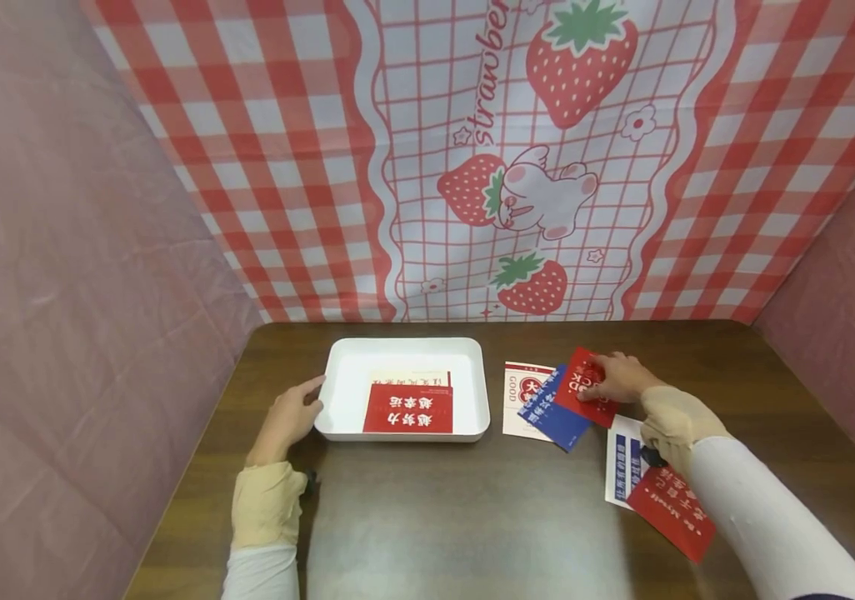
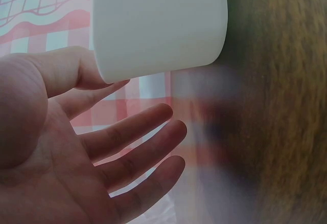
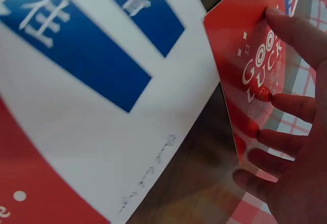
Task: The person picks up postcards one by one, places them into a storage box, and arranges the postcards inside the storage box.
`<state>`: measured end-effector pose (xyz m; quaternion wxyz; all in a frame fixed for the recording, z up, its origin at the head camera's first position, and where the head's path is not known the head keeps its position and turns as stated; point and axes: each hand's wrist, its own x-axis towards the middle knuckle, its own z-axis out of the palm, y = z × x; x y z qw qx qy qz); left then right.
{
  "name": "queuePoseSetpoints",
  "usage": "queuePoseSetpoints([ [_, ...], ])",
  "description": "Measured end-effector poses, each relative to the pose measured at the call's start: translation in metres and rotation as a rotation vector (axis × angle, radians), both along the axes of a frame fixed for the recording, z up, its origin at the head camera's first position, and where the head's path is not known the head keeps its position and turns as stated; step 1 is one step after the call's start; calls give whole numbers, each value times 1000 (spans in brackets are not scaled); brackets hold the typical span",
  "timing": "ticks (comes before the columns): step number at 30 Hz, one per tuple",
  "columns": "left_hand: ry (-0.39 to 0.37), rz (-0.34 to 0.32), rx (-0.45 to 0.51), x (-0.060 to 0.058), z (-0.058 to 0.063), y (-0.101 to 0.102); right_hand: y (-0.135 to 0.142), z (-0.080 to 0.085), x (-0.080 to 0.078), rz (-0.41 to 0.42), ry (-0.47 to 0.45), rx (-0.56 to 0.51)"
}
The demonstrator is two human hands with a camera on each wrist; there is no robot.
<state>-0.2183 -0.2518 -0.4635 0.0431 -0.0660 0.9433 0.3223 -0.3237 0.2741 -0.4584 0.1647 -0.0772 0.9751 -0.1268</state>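
My left hand (image 1: 288, 421) is at the left side of a white tray (image 1: 478, 367), thumb and forefinger touching its rim. In the left wrist view, the other fingers spread loosely below the tray corner (image 2: 163, 29). A red card with white characters (image 1: 408, 408) lies in the tray over a cream card (image 1: 408, 377). On the right, my right hand (image 1: 626, 379) rests spread fingertips on a red "Good Luck" card (image 1: 572, 392). That card overlaps a blue card (image 1: 558, 421), which partly covers a cream "Good" card (image 1: 517, 421).
Nearer me lie a white card with blue bands (image 1: 617, 479) and a red "Be Myself" card (image 1: 686, 525), partly under my right forearm. The brown wooden table (image 1: 457, 517) meets a red-checked strawberry cloth (image 1: 307, 167) behind; pink cloth (image 1: 97, 292) hangs at the sides.
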Motion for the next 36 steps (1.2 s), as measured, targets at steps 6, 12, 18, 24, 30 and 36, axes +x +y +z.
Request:
queuePoseSetpoints([
  [6, 7, 3, 0, 1, 0, 1, 4, -1, 1, -11, 9, 10],
  [12, -3, -3, 8, 1, -3, 3, 10, -3, 4, -21, -32, 6],
  [18, 32, 2, 8, 3, -3, 0, 11, -2, 7, 6, -43, 17],
  [24, 40, -16, -3, 2, -2, 1, 13, 4, 8, -7, -13, 32],
  [30, 30, -13, -3, 4, -2, 2, 18, 2, 6, -42, 16, 40],
  [36, 25, -11, -2, 5, -1, 2, 24, 0, 6, -87, 11, 19],
])
